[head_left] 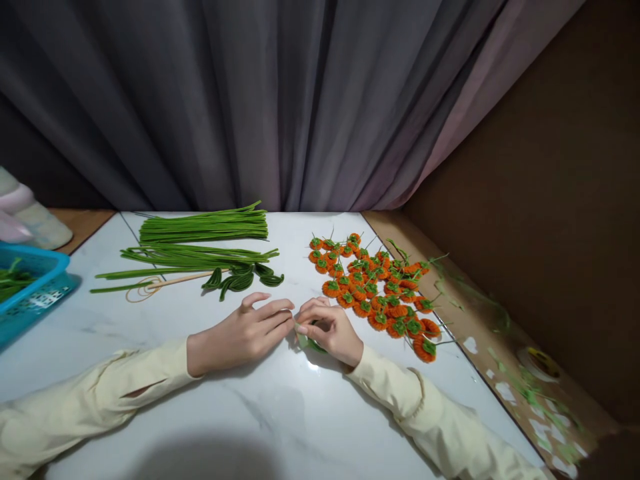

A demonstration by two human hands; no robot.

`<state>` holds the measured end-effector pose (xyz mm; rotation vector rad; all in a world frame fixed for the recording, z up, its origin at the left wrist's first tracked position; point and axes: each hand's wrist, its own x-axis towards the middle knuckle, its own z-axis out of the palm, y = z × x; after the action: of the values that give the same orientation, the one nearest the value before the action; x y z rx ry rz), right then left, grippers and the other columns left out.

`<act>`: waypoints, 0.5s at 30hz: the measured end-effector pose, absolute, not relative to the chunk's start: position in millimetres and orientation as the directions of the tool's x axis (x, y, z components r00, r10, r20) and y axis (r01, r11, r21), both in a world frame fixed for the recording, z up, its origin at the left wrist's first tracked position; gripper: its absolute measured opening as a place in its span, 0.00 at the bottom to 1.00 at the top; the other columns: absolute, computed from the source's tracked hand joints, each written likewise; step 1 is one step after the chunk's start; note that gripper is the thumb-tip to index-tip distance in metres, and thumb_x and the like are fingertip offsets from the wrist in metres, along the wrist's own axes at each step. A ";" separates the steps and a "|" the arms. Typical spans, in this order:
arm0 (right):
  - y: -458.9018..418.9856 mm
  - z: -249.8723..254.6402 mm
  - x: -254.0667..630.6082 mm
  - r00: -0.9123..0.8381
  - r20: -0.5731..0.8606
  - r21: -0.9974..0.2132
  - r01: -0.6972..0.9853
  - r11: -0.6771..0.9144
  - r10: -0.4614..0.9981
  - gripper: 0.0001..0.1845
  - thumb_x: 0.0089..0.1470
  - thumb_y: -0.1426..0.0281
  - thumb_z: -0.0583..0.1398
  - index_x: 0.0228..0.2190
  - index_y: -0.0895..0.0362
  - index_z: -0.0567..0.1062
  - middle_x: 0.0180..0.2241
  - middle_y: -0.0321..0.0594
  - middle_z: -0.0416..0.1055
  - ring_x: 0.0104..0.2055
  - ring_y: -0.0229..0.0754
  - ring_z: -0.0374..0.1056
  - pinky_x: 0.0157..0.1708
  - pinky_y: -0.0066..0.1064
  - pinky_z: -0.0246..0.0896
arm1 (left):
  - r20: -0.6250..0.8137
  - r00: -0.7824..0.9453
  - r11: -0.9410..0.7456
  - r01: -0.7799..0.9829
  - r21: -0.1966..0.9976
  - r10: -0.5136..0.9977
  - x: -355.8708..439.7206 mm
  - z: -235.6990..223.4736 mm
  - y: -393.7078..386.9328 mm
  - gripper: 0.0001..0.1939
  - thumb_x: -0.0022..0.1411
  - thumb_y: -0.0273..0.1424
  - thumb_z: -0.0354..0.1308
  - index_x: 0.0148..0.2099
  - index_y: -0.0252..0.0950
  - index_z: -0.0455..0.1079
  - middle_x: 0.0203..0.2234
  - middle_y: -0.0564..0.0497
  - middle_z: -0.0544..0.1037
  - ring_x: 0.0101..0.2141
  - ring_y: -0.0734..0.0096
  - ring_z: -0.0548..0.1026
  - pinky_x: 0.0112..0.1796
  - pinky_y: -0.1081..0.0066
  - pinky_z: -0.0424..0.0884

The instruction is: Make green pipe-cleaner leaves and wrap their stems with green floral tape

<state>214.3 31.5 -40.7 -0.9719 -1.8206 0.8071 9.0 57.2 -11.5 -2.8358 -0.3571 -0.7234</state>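
My left hand (245, 331) lies on the white marble table (210, 413), fingers stretched toward my right hand and touching a small green roll of tape (311, 343). My right hand (330, 328) curls around that green roll, fingertips pinched on it; most of the roll is hidden under the fingers. Just right of my right hand lies a heap of several orange pipe-cleaner flowers with green centres (380, 287). Behind my left hand lie a few green pipe-cleaner leaves (243, 279).
Bundles of straight green pipe cleaners (203, 227) lie at the back of the table, with a thin wooden stick (175, 281). A blue plastic basket (30, 283) stands at the left edge. A brown board with green scraps (505, 347) borders the right side; grey curtains hang behind.
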 end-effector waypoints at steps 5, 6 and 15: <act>29.1 -36.6 212.6 -0.323 0.384 -0.818 0.315 0.481 0.865 0.09 0.54 0.65 0.60 0.27 0.58 0.73 0.28 0.39 0.73 0.32 0.40 0.67 0.39 0.35 0.56 | 0.528 0.832 -0.940 0.297 -0.166 0.170 10.7 -9.4 56.4 0.14 0.67 0.19 0.42 0.42 0.31 0.68 0.32 0.46 0.78 0.42 0.67 0.71 0.45 0.65 0.52; 28.8 -35.8 212.3 -0.335 0.375 -0.817 0.322 0.479 0.865 0.08 0.54 0.65 0.59 0.28 0.57 0.73 0.28 0.39 0.73 0.33 0.40 0.67 0.39 0.35 0.56 | 0.529 0.832 -0.939 0.299 -0.170 0.169 10.8 -9.4 56.3 0.13 0.66 0.19 0.42 0.42 0.31 0.68 0.32 0.46 0.78 0.42 0.67 0.71 0.45 0.65 0.52; 28.4 -34.0 210.4 -0.376 0.290 -0.813 0.388 0.434 0.880 0.02 0.56 0.71 0.57 0.31 0.56 0.69 0.28 0.35 0.75 0.33 0.39 0.66 0.41 0.34 0.54 | 0.543 0.821 -0.911 0.343 -0.229 0.173 10.9 -12.1 53.3 0.14 0.66 0.19 0.43 0.40 0.32 0.70 0.32 0.48 0.79 0.41 0.68 0.71 0.45 0.65 0.53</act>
<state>210.4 28.4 -34.0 -1.0677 -1.9503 0.8477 10.9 53.3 -12.1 -2.6874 -0.3916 -0.7584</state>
